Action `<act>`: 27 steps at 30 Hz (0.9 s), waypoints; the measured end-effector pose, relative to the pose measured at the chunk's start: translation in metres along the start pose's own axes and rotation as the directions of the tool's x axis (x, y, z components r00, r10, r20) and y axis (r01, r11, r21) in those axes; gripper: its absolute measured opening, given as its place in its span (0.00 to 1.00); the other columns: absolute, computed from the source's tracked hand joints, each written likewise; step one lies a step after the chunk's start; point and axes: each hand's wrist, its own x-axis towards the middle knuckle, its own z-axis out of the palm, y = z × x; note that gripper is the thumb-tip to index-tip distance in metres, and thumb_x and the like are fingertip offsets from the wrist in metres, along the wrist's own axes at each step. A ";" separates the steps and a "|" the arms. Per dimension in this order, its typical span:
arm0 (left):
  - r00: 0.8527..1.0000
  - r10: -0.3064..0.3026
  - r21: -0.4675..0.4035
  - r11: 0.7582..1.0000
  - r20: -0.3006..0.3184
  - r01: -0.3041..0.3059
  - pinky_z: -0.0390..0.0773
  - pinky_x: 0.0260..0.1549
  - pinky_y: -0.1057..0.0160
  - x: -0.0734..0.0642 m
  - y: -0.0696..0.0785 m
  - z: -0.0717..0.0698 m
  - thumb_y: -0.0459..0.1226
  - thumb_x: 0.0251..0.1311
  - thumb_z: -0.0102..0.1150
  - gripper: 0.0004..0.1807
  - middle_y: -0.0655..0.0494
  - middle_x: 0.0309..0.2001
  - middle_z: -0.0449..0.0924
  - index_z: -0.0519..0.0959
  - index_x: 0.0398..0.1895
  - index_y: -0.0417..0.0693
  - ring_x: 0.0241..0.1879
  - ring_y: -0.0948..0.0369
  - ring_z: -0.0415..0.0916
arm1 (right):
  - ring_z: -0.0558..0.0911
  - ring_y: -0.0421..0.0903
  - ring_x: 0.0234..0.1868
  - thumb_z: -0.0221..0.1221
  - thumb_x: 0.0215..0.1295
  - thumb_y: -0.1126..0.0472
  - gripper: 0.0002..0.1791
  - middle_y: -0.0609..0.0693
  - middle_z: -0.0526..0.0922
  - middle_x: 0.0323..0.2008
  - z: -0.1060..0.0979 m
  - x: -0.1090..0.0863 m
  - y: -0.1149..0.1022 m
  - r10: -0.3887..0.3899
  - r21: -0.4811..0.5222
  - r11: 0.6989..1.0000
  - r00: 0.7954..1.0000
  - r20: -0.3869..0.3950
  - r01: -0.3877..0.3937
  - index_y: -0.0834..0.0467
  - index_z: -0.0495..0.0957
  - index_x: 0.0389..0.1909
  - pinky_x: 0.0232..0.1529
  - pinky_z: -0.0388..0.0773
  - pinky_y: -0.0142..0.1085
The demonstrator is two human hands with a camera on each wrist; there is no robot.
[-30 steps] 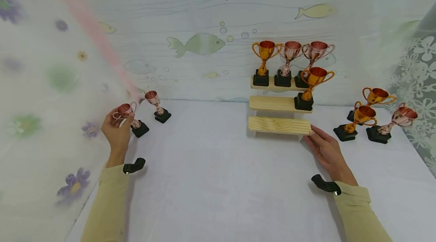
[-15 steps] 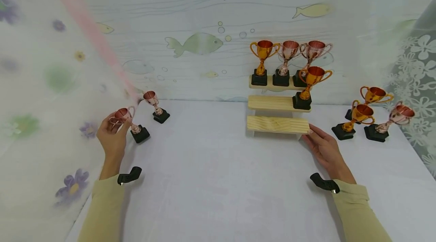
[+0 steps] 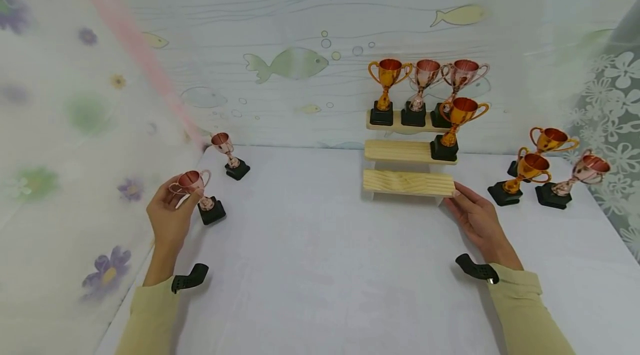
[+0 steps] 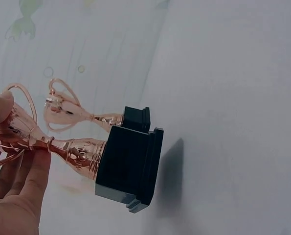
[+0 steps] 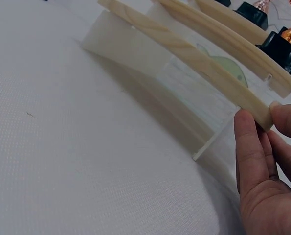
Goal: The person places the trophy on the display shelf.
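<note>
At the left, my left hand (image 3: pixel 169 224) holds a rose-gold trophy (image 3: pixel 212 211) by its cup, between thumb and fingers. In the left wrist view the black base (image 4: pixel 128 164) of this trophy is above the cloth, its shadow apart from it. A second rose-gold trophy (image 3: pixel 236 168) stands just behind. My right hand (image 3: pixel 477 224) pinches the right end of the lowest board of a three-step wooden stand (image 3: pixel 407 183), thumb on top and fingers below. A gold trophy (image 3: pixel 450 135) stands on the middle step's right end.
On the top step stand one gold trophy (image 3: pixel 385 88) and two rose-gold ones. Right of the stand, two gold trophies (image 3: pixel 531 169) and a rose-gold trophy (image 3: pixel 575 180) stand on the white cloth (image 3: pixel 320 277). A fish-print curtain (image 3: pixel 280 21) hangs behind.
The left hand has drawn the rose-gold trophy toward me, away from the trophy behind it. My right hand keeps its place at the stand.
</note>
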 end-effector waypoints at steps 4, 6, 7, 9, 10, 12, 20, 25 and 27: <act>0.999 -0.010 0.016 1.000 0.031 0.009 0.79 0.46 0.80 -0.012 0.006 0.003 0.25 0.57 0.70 0.28 0.59 0.45 0.79 0.78 0.63 0.41 0.45 0.65 0.80 | 0.85 0.33 0.49 0.65 0.68 0.61 0.49 0.39 0.78 0.52 0.000 0.000 0.000 -0.003 0.001 1.000 1.000 -0.001 0.003 0.59 0.44 0.81 0.55 0.80 0.28; 0.999 -0.017 0.000 1.000 0.049 0.017 0.79 0.46 0.80 -0.017 0.010 0.006 0.24 0.58 0.69 0.27 0.58 0.45 0.79 0.77 0.63 0.40 0.46 0.66 0.80 | 0.85 0.33 0.50 0.65 0.68 0.61 0.50 0.39 0.78 0.52 0.000 -0.001 0.000 -0.003 0.001 1.000 1.000 0.000 0.003 0.59 0.44 0.81 0.55 0.80 0.28; 0.998 -0.018 -0.011 1.000 0.060 0.019 0.79 0.47 0.80 -0.019 0.012 0.008 0.24 0.58 0.69 0.27 0.58 0.46 0.79 0.77 0.62 0.40 0.46 0.65 0.80 | 0.85 0.33 0.50 0.65 0.68 0.60 0.50 0.39 0.78 0.52 0.000 -0.001 0.000 -0.001 0.001 1.000 1.000 -0.001 0.001 0.59 0.44 0.82 0.55 0.80 0.28; 0.996 -0.019 -0.042 0.999 0.087 0.023 0.80 0.47 0.79 -0.024 0.016 0.013 0.23 0.58 0.68 0.27 0.57 0.46 0.79 0.77 0.62 0.39 0.46 0.65 0.80 | 0.85 0.33 0.50 0.65 0.68 0.60 0.50 0.39 0.78 0.53 0.000 -0.001 0.000 0.001 0.001 1.000 1.000 0.002 -0.001 0.58 0.44 0.82 0.56 0.80 0.28; 0.995 -0.017 -0.051 0.998 0.103 0.022 0.80 0.47 0.78 -0.026 0.018 0.015 0.22 0.58 0.67 0.27 0.57 0.47 0.79 0.77 0.62 0.39 0.47 0.65 0.80 | 0.85 0.33 0.50 0.65 0.68 0.60 0.50 0.39 0.78 0.53 0.000 -0.001 0.000 0.002 0.003 1.000 1.000 0.003 -0.002 0.58 0.44 0.82 0.56 0.80 0.28; 0.990 -0.008 -0.070 0.997 0.140 0.018 0.80 0.48 0.77 -0.030 0.021 0.021 0.21 0.58 0.67 0.27 0.56 0.47 0.79 0.76 0.62 0.38 0.47 0.65 0.80 | 0.85 0.33 0.50 0.65 0.68 0.60 0.50 0.39 0.78 0.53 0.000 -0.001 0.000 0.003 0.006 1.000 1.000 0.007 -0.003 0.58 0.44 0.82 0.56 0.80 0.28; 0.943 0.097 -0.117 0.991 0.318 -0.062 0.83 0.49 0.71 -0.044 0.023 0.050 0.17 0.55 0.66 0.29 0.56 0.47 0.81 0.74 0.62 0.31 0.46 0.64 0.81 | 0.85 0.34 0.51 0.65 0.68 0.61 0.49 0.39 0.80 0.52 -0.001 -0.001 0.000 -0.008 0.021 1.000 1.000 0.024 0.008 0.59 0.44 0.81 0.56 0.80 0.28; 0.903 0.142 -0.110 0.988 0.405 -0.106 0.84 0.48 0.70 -0.050 0.025 0.068 0.18 0.55 0.67 0.29 0.56 0.47 0.80 0.75 0.62 0.31 0.46 0.64 0.80 | 0.85 0.34 0.51 0.64 0.69 0.61 0.49 0.39 0.80 0.53 -0.002 0.000 0.001 -0.014 0.023 1.000 0.999 0.030 0.013 0.59 0.44 0.81 0.56 0.80 0.28; 0.890 0.151 -0.109 0.987 0.430 -0.115 0.84 0.48 0.70 -0.053 0.026 0.076 0.19 0.55 0.67 0.28 0.56 0.47 0.79 0.75 0.62 0.32 0.45 0.64 0.79 | 0.85 0.34 0.51 0.65 0.68 0.61 0.49 0.39 0.80 0.53 -0.002 -0.001 0.001 -0.014 0.024 1.000 1.000 0.028 0.013 0.59 0.44 0.81 0.56 0.80 0.28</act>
